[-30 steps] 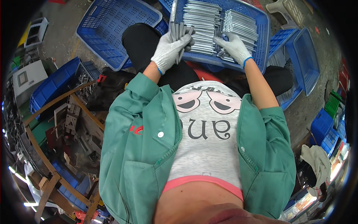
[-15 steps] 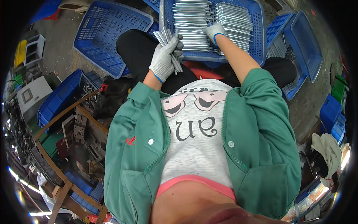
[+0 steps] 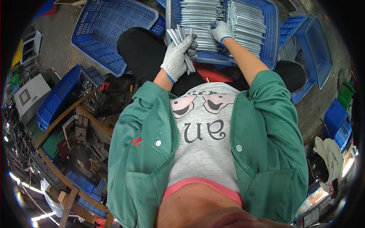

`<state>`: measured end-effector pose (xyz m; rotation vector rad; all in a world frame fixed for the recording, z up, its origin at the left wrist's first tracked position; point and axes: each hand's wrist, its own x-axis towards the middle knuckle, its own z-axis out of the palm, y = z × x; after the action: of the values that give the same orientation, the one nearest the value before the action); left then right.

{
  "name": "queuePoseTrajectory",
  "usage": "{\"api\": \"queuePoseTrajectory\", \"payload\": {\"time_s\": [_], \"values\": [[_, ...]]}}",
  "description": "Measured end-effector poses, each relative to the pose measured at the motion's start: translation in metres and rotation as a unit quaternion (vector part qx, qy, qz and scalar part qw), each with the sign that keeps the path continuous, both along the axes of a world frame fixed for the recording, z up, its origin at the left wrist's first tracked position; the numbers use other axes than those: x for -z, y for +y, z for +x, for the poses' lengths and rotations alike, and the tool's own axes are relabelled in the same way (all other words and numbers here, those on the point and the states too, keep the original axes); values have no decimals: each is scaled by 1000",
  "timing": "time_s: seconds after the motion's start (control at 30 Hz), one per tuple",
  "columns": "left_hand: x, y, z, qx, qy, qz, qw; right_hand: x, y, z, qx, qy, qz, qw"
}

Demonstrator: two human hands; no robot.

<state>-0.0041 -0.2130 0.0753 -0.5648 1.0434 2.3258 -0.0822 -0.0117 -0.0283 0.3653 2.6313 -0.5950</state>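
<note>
Rods [image 3: 175, 37] are filling the curled left hand [image 3: 176, 57]; I'm seeing the right hand [image 3: 223, 31] bending over stacked bars [image 3: 198, 19], hold unclear, and dark lettering [image 3: 205, 131] crossing the shirt [image 3: 207, 161].

Two hands [image 3: 176, 59] [image 3: 223, 32], one held bundle [image 3: 176, 36], two front rod stacks [image 3: 197, 24] [image 3: 246, 28].

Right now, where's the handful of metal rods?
Head view, upper middle: the handful of metal rods is in the left hand, by the near left corner of the blue basket with the stacked rods.
</note>
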Motion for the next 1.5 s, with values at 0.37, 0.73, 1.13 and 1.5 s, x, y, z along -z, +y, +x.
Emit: {"api": "queuePoseTrajectory", "payload": {"time_s": [0.37,0.73,1.13,1.5], "values": [[2,0,-2,5,10,-26,1000,-18,21,-1,-74,38,-71,994],[0,4,-2,4,13,-51,999,-111,5,54,136,141,-465,863],[2,0,0,-16,19,-47,999,-130,-7,58,146,144,-476,855],[-45,-10,-2,114,254,-302,911,-86,12,54,33,114,-240,963]]}}
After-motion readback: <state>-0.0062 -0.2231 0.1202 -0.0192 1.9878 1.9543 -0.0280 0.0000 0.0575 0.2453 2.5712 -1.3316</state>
